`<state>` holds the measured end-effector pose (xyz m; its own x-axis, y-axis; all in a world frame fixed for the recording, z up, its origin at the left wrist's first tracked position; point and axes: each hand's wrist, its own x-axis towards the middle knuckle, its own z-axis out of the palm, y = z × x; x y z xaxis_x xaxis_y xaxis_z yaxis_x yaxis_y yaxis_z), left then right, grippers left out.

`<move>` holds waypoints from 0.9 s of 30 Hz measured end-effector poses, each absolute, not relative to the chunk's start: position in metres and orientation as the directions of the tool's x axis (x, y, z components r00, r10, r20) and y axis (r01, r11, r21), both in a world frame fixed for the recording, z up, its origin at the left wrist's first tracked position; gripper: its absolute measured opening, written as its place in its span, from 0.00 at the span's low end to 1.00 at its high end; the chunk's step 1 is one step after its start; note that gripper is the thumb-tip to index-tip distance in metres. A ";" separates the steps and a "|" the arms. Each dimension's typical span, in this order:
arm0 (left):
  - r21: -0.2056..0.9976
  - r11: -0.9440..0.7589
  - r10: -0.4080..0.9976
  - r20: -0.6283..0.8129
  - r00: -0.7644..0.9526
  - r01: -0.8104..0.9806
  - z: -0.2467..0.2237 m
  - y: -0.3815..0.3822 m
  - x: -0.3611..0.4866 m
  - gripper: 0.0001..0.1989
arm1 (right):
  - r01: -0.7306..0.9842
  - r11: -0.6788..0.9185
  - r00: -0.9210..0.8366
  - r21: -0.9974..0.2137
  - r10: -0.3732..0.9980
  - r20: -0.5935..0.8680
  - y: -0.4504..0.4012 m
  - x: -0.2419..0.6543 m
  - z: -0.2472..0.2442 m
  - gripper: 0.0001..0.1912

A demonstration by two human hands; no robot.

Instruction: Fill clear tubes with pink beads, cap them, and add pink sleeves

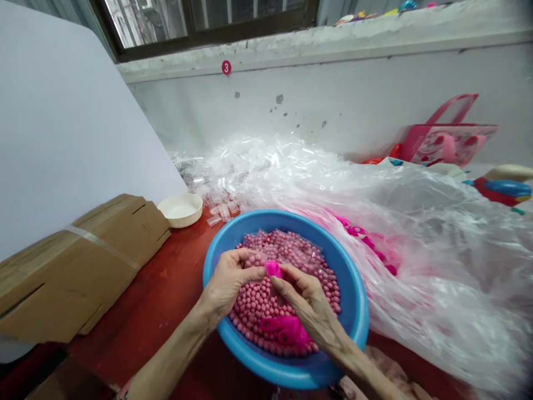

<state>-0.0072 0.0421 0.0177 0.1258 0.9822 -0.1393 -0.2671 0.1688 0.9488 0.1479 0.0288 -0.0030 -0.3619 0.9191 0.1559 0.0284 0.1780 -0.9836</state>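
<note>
Red-painted surface (141, 300) against a white wall (291, 111), flattened cardboard box (75, 272) and white bowl (180, 210) at left, clear plastic sheeting (420, 261) at right. Left hand (229, 278) and right hand (310, 305) hold small pink piece (273, 269) above blue plastic basin (353, 294), grips together on it, long axis roughly upright, top end pointing up past the fingers. Basin filled with pink beads (266, 311), crumpled pink strip (285, 330) lying on them.

left hand (227, 280): bare | right hand (310, 308): bare | left forearm (166, 364): bare | right forearm (358, 369): bare | left cuff (122, 395): dark, pattern too small to tell
</note>
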 end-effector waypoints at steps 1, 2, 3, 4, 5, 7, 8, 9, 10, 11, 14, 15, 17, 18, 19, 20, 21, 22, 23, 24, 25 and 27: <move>0.945 0.167 0.984 -0.140 0.113 -0.280 0.017 0.039 -0.007 0.11 | 0.004 0.163 -0.336 -0.987 0.930 0.152 0.030 0.150 -0.002 0.14; 0.943 0.167 0.984 -0.141 0.107 -0.288 0.017 0.036 -0.006 0.11 | -0.012 0.155 -0.308 -0.988 0.939 0.151 0.032 0.152 0.000 0.14; 0.941 0.169 0.984 -0.143 0.106 -0.292 0.016 0.032 -0.005 0.11 | -0.018 0.159 -0.283 -0.987 0.946 0.157 0.034 0.155 0.002 0.14; 0.940 0.173 0.983 -0.146 0.110 -0.295 0.016 0.029 -0.003 0.11 | -0.009 0.174 -0.268 -0.985 0.948 0.170 0.035 0.158 0.004 0.14; 0.939 0.176 0.982 -0.148 0.115 -0.295 0.015 0.026 -0.002 0.11 | 0.014 0.195 -0.268 -0.981 0.946 0.185 0.036 0.161 0.007 0.13; 0.943 0.174 0.982 -0.143 0.125 -0.283 0.013 0.020 0.003 0.11 | 0.053 0.225 -0.291 -0.973 0.935 0.201 0.036 0.166 0.012 0.11; 0.948 0.165 0.982 -0.132 0.134 -0.271 0.012 0.018 0.005 0.11 | 0.064 0.221 -0.317 -0.973 0.929 0.190 0.036 0.168 0.015 0.11; 0.954 0.151 0.982 -0.115 0.148 -0.259 0.010 0.016 0.007 0.11 | 0.071 0.201 -0.352 -0.977 0.921 0.164 0.036 0.170 0.016 0.11; 0.959 0.136 0.982 -0.097 0.165 -0.250 0.008 0.015 0.009 0.11 | 0.080 0.174 -0.393 -0.982 0.910 0.129 0.036 0.171 0.018 0.13; 0.961 0.128 0.980 -0.084 0.182 -0.246 0.006 0.014 0.010 0.11 | 0.093 0.147 -0.434 -0.985 0.896 0.093 0.036 0.173 0.018 0.15; 0.957 0.146 0.971 -0.090 0.221 -0.249 0.000 0.013 0.012 0.10 | 0.150 0.120 -0.521 -0.981 0.853 0.024 0.037 0.176 0.018 0.20; 0.958 0.149 0.969 -0.092 0.230 -0.244 -0.001 0.013 0.012 0.09 | 0.164 0.120 -0.533 -0.979 0.846 0.014 0.037 0.177 0.018 0.21; 0.967 0.131 0.967 -0.077 0.242 -0.219 -0.002 0.011 0.011 0.07 | 0.198 0.143 -0.544 -0.970 0.839 0.013 0.036 0.178 0.018 0.20; 0.971 0.117 0.968 -0.065 0.242 -0.208 -0.002 0.011 0.010 0.06 | 0.230 0.176 -0.547 -0.957 0.837 0.023 0.035 0.177 0.019 0.18; 0.975 0.108 0.968 -0.058 0.244 -0.196 -0.001 0.010 0.009 0.05 | 0.271 0.225 -0.551 -0.936 0.834 0.041 0.033 0.177 0.020 0.17; 0.976 0.109 0.967 -0.060 0.249 -0.187 -0.001 0.009 0.008 0.05 | 0.317 0.282 -0.552 -0.906 0.831 0.066 0.032 0.177 0.021 0.16; 0.976 0.118 0.963 -0.067 0.261 -0.183 -0.001 0.008 0.008 0.06 | 0.360 0.338 -0.554 -0.870 0.827 0.092 0.031 0.176 0.022 0.16; 0.974 0.131 0.957 -0.075 0.280 -0.186 -0.001 0.007 0.008 0.07 | 0.395 0.381 -0.556 -0.836 0.823 0.113 0.030 0.176 0.023 0.16; 0.969 0.148 0.950 -0.084 0.299 -0.196 -0.001 0.007 0.007 0.09 | 0.416 0.400 -0.556 -0.817 0.822 0.120 0.029 0.175 0.023 0.16; 0.963 0.166 0.945 -0.093 0.314 -0.214 -0.001 0.007 0.007 0.10 | 0.424 0.397 -0.553 -0.814 0.825 0.114 0.029 0.175 0.024 0.16; 0.954 0.182 0.942 -0.100 0.321 -0.238 -0.001 0.007 0.007 0.11 | 0.417 0.371 -0.551 -0.830 0.829 0.095 0.029 0.175 0.024 0.16; 0.933 0.211 0.941 -0.112 0.321 -0.293 -0.002 0.007 0.006 0.11 | 0.358 0.270 -0.557 -0.894 0.830 0.027 0.030 0.175 0.024 0.17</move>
